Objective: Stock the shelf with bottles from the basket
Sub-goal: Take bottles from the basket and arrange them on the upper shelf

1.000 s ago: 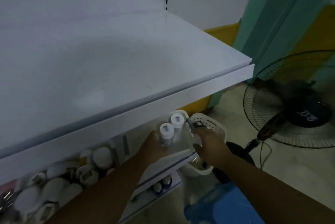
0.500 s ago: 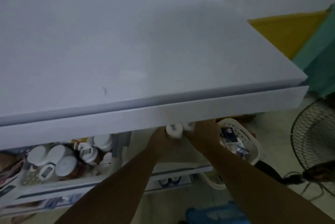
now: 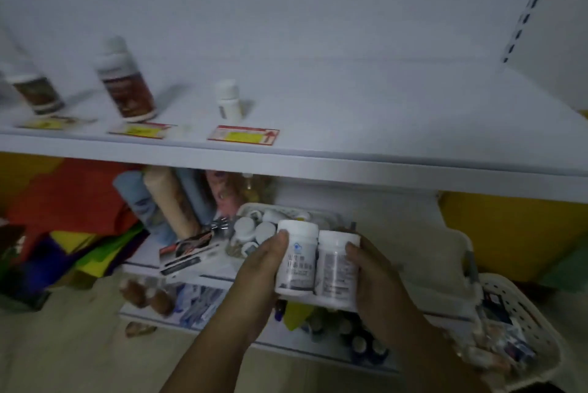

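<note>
Two white labelled bottles are held side by side below the front edge of the white shelf (image 3: pixel 381 112). My left hand (image 3: pixel 257 278) grips the left white bottle (image 3: pixel 296 256). My right hand (image 3: pixel 375 278) grips the right white bottle (image 3: pixel 335 268). On the shelf stand a small white bottle (image 3: pixel 228 100) and two brown-labelled bottles (image 3: pixel 127 87), (image 3: pixel 36 92), each behind a red and yellow price tag (image 3: pixel 243 135). A white perforated basket (image 3: pixel 525 322) with small packets sits at the lower right, beside my right forearm.
On a lower shelf a white tray (image 3: pixel 251 209) holds several white-capped bottles, next to rolled cloths (image 3: pixel 171 201) and a flat packet (image 3: pixel 187 246). Coloured fabric (image 3: pixel 63 201) lies at the left. A slotted upright (image 3: pixel 528 7) runs up the back wall at the right.
Both hands have lifted the two bottles up from beside the basket and toward me. The view has swung left, so the stocked part of the shelf and the lower shelves now show.
</note>
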Available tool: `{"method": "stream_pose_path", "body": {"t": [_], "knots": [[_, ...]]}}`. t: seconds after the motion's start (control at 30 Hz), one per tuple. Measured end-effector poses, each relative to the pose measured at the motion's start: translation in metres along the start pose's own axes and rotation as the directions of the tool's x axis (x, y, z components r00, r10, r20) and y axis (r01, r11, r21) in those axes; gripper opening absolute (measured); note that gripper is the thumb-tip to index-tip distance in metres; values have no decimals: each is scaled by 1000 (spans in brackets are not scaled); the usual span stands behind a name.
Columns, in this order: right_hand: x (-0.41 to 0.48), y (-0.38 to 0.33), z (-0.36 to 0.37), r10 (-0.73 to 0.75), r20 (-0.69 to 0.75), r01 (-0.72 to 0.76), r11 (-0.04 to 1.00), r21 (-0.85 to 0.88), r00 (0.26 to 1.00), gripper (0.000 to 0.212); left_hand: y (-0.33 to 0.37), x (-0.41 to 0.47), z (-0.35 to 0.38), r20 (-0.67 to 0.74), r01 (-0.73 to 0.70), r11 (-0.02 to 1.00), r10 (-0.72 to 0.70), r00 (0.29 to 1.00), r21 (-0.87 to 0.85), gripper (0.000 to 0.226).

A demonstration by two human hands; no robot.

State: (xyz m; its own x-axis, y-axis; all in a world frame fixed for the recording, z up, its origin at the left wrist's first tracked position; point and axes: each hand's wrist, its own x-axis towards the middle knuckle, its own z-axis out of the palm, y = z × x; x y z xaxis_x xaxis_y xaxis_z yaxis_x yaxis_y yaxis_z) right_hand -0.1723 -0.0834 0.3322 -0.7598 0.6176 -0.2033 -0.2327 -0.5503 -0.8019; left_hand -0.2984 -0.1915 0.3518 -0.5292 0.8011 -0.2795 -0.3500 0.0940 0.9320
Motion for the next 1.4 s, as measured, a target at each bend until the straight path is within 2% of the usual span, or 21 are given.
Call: {"method": "stream_pose_path", "body": {"t": [0.1,0.17,0.23,0.33,0.4,0.47,0.63,0.77,0.8,0.87,0.9,1.0,1.07,1.13,1.17,1.23,1.27,1.33,1.4], "knots": [[-19,15,80,53,113,-65,992,110,992,42,28,-50,-58,-39,-60,994,56,998,-90,51],[-31,27,130,59,198,-80,992,101,978,43,45,-84,-93,-54,-108,983,101,993,-150,46],[-40,42,175,35,285,-53,997,57,958,45,60,-116,-127,-73,-174,976,166,983,-132,41],[-47,68,232,-1,356,-7,1000,22,934,53,80,-155,-173,-108,-270,961,262,959,-62,53],[-49,81,265,3,396,-6,1000,5,918,71,90,-173,-199,-108,-311,950,309,945,-1,64],[-46,91,291,15,440,-16,1000,-1,898,81,101,-184,-223,-86,-334,943,332,939,-3,65],[-20,106,331,-76,425,129,987,-99,902,62,126,-181,-272,-113,-384,921,388,915,59,57],[15,106,355,-148,344,211,966,-152,927,53,150,-153,-309,-145,-342,939,342,928,29,68],[26,104,362,-195,327,268,943,-197,925,45,159,-144,-317,-143,-332,943,332,933,25,65],[46,97,380,-302,307,401,850,-342,903,14,178,-126,-334,-129,-316,949,316,940,18,55],[55,93,391,-336,307,439,812,-385,890,13,187,-118,-343,-131,-319,948,319,939,25,53],[77,81,425,-387,365,517,757,-399,847,45,218,-99,-364,-152,-378,919,391,908,109,52],[91,72,446,-406,393,545,757,-361,825,47,242,-92,-375,-136,-430,881,459,878,198,46],[106,59,467,-425,433,580,741,-338,795,39,270,-87,-386,-85,-457,859,485,870,229,45],[113,50,477,-449,451,611,722,-326,771,37,285,-83,-393,-92,-488,835,523,848,254,46],[130,28,501,-516,471,685,653,-325,715,37,319,-72,-409,-172,-560,747,642,747,357,53],[141,16,513,-551,474,721,594,-357,687,37,339,-63,-418,-215,-580,695,700,681,425,58],[168,-6,538,-609,475,768,432,-474,635,31,382,-43,-438,-267,-599,610,781,564,519,53],[201,-22,561,-630,459,744,306,-594,626,24,422,-15,-459,-266,-588,553,821,505,590,45]]}}
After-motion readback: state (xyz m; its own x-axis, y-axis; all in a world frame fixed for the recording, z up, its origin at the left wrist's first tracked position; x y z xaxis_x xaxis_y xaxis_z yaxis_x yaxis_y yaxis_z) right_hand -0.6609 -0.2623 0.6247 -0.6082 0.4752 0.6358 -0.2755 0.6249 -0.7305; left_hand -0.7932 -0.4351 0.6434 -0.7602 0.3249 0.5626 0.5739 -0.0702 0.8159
